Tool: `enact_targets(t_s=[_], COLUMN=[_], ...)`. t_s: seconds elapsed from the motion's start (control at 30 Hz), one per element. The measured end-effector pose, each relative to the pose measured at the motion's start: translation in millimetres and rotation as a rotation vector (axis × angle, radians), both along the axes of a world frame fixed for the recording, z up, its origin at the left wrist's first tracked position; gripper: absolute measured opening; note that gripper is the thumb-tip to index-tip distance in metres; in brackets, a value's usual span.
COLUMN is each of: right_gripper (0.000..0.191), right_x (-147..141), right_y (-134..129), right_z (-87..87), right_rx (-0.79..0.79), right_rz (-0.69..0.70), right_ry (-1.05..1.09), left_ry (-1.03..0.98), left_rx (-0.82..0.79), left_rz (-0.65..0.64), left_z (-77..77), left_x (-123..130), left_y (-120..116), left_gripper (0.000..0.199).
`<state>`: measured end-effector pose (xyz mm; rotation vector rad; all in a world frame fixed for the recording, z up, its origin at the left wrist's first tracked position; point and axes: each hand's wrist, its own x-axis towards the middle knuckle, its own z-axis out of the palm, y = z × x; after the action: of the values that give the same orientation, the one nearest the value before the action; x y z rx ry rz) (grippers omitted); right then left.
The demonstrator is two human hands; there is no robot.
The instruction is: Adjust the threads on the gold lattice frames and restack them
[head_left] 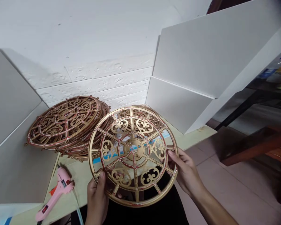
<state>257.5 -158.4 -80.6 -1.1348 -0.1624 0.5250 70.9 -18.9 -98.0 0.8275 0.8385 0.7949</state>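
Note:
A round gold openwork frame (134, 150), with scroll ornaments and red and white wire along its ribs, is tilted up in front of me. My left hand (97, 195) grips its lower left rim, thumb on the near face. On the right rim, my right hand (184, 167) holds it the same way, with some fingers hidden behind. A pink glue gun (57, 190) lies on the table to the left of my left hand. Behind it rises a stack of similar gold frames (67, 122), and several more lie behind the held one.
The pale table (198, 136) runs along a white brick-patterned wall (96, 76). Grey-white panels stand upright at the left (11, 118) and right (192, 59). A cord runs from the glue gun toward the table's front edge. Brown wooden furniture (255, 147) stands at the right above the tiled floor.

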Motion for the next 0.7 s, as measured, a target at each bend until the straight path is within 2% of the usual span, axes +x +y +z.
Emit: enact_targets(t_s=[0.17,0.47,0.7], right_gripper=[0.044,0.041,0.042], right_x=[-0.8,0.6,5.1], right_y=[-0.8,-2.6,-6.4], right_z=[3.8,-6.6,-13.5], right_rx=[-0.037,-0.039,-0.024], right_rz=[-0.027,-0.009,-0.028], right_ry=[0.079,0.018,0.048], left_ry=[-0.010,-0.003,0.021], left_rx=[0.012,0.010,0.005], left_rz=[0.018,0.018,-0.016], left_z=[11.4,11.6,20.2], left_x=[3.2,4.9,3.8], left_y=[-10.4,-10.0,-12.6], left_gripper=[0.047,0.050,0.059])
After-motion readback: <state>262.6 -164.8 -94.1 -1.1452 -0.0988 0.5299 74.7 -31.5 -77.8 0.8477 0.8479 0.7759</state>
